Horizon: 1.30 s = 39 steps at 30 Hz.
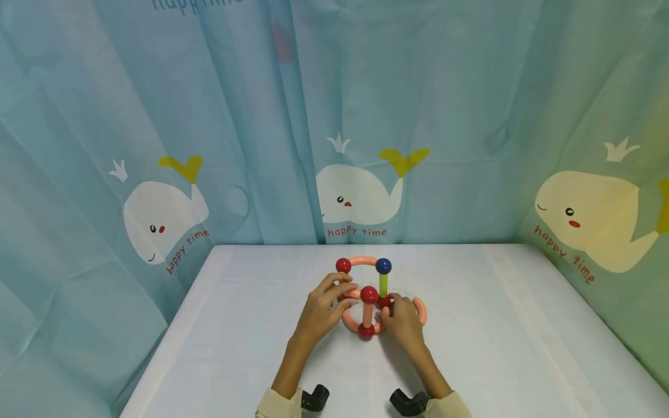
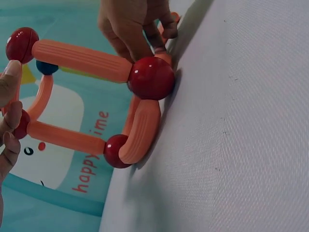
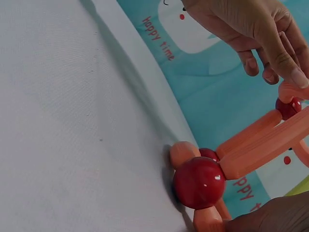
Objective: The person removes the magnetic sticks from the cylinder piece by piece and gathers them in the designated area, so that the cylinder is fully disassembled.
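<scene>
A frame of toy building rods and balls stands on the table. Its front post is a straight orange rod [image 1: 368, 314] between an upper red ball [image 1: 369, 295] and a lower red ball [image 1: 366, 331]. Behind, a blue ball [image 1: 384, 266] tops a yellow-green rod [image 1: 384, 285]. My left hand [image 1: 320, 307] pinches the upper curved orange rod [image 1: 353, 294] at the frame's left side. Low on the right, my right hand [image 1: 403, 319] holds a curved orange rod [image 3: 208, 220] beside the lower ball; its fingertips are partly hidden. Another curved orange rod [image 1: 421, 312] shows beyond that hand.
The white-covered table [image 1: 219, 337] reaches back to a blue curtain [image 1: 444, 191] printed with whales. A black wrist device [image 1: 315, 398] sits at the left wrist, another black device [image 1: 409, 402] at the right.
</scene>
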Each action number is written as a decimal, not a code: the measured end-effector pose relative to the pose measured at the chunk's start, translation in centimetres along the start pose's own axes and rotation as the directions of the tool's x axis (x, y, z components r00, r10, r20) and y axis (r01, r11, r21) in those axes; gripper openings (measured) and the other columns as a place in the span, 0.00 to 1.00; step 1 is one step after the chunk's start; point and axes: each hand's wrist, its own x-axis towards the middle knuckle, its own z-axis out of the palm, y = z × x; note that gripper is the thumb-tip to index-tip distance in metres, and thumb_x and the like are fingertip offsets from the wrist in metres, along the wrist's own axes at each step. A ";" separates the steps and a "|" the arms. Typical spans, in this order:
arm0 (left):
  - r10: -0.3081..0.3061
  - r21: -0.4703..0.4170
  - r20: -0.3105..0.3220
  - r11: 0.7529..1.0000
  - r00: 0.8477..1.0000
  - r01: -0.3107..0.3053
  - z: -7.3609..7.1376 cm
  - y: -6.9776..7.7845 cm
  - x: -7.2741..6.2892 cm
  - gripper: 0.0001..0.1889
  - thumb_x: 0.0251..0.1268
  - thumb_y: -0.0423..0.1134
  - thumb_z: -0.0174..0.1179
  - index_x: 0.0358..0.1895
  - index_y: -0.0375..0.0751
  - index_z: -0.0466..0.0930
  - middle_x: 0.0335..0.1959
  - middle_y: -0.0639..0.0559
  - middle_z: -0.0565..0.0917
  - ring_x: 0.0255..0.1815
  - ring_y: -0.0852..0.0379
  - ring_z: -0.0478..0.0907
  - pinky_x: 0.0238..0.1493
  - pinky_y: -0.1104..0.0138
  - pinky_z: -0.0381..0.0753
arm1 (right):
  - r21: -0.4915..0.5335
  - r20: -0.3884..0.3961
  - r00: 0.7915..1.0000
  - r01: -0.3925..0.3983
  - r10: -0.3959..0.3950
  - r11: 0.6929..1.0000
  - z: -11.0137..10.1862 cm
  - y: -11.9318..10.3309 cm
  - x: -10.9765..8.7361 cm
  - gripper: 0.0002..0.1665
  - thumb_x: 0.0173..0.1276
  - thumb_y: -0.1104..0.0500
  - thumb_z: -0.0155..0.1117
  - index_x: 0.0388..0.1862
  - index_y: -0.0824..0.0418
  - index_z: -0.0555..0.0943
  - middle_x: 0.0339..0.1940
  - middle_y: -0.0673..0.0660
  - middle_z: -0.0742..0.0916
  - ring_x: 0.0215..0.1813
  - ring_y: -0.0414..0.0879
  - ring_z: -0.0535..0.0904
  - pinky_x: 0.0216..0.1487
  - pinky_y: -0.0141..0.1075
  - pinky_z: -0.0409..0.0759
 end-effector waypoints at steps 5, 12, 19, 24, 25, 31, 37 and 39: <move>0.028 0.008 0.003 1.000 1.000 -0.028 -0.2 -0.3 0.0 0.17 0.55 0.35 0.71 0.49 0.42 0.85 0.51 0.50 0.80 0.42 0.57 0.80 0.41 0.76 0.80 | 0.025 -0.002 1.000 -0.001 0.001 1.000 0.4 -0.1 0.1 0.30 0.58 0.64 0.70 0.58 0.75 0.75 0.40 0.65 0.83 0.41 0.52 0.77 0.44 0.45 0.79; 0.021 -0.040 0.009 0.999 1.000 -0.020 0.1 -0.3 0.1 0.15 0.56 0.38 0.71 0.48 0.44 0.86 0.49 0.53 0.80 0.44 0.60 0.81 0.46 0.77 0.81 | 0.089 -0.026 0.999 0.027 -0.025 0.996 0.6 0.4 0.6 0.26 0.63 0.67 0.64 0.60 0.75 0.74 0.44 0.68 0.85 0.41 0.53 0.81 0.42 0.43 0.82; 0.034 -0.078 0.026 0.996 0.999 -0.032 0.0 0.1 0.1 0.13 0.58 0.40 0.70 0.47 0.46 0.86 0.44 0.54 0.82 0.37 0.62 0.79 0.37 0.79 0.79 | 0.138 -0.046 0.994 0.101 -0.096 0.985 1.0 0.9 1.0 0.24 0.59 0.73 0.61 0.57 0.74 0.76 0.44 0.68 0.86 0.44 0.55 0.83 0.47 0.47 0.83; 0.044 -0.097 0.014 0.994 0.999 -0.043 -0.1 0.2 0.0 0.14 0.55 0.40 0.72 0.46 0.44 0.86 0.41 0.53 0.83 0.28 0.62 0.76 0.29 0.80 0.76 | 0.184 -0.071 0.988 0.148 -0.137 0.972 1.5 1.2 1.4 0.24 0.56 0.74 0.60 0.54 0.71 0.79 0.44 0.66 0.88 0.46 0.56 0.84 0.50 0.49 0.82; 0.048 -0.097 0.013 0.994 0.999 -0.047 -0.1 0.2 0.0 0.14 0.55 0.40 0.72 0.45 0.44 0.86 0.40 0.53 0.84 0.27 0.63 0.75 0.28 0.81 0.76 | 0.192 -0.070 0.988 0.152 -0.141 0.970 1.6 1.2 1.5 0.23 0.57 0.74 0.60 0.54 0.71 0.80 0.44 0.66 0.88 0.46 0.56 0.84 0.51 0.49 0.82; 0.085 -0.053 0.008 0.995 0.996 -0.084 0.0 0.1 0.0 0.13 0.54 0.40 0.73 0.43 0.45 0.85 0.38 0.54 0.84 0.23 0.65 0.72 0.27 0.83 0.72 | 0.207 -0.032 0.990 0.143 -0.140 0.968 2.0 1.5 1.8 0.21 0.61 0.72 0.61 0.55 0.69 0.80 0.47 0.66 0.87 0.51 0.58 0.83 0.55 0.52 0.80; 0.056 -0.053 0.015 0.997 0.998 -0.055 0.0 0.2 -0.1 0.15 0.53 0.40 0.73 0.44 0.44 0.85 0.39 0.54 0.84 0.25 0.66 0.73 0.28 0.84 0.71 | 0.157 0.008 0.990 0.138 -0.141 0.978 0.7 0.8 1.7 0.17 0.66 0.67 0.57 0.53 0.68 0.81 0.45 0.64 0.88 0.48 0.56 0.84 0.51 0.49 0.82; 0.060 -0.049 0.013 0.997 0.998 -0.059 0.1 0.1 0.0 0.15 0.53 0.40 0.74 0.44 0.44 0.85 0.40 0.53 0.85 0.26 0.65 0.74 0.28 0.84 0.72 | 0.101 0.011 0.988 0.155 -0.157 0.983 -0.2 0.4 1.8 0.15 0.67 0.66 0.57 0.50 0.68 0.82 0.44 0.64 0.88 0.45 0.54 0.84 0.47 0.47 0.83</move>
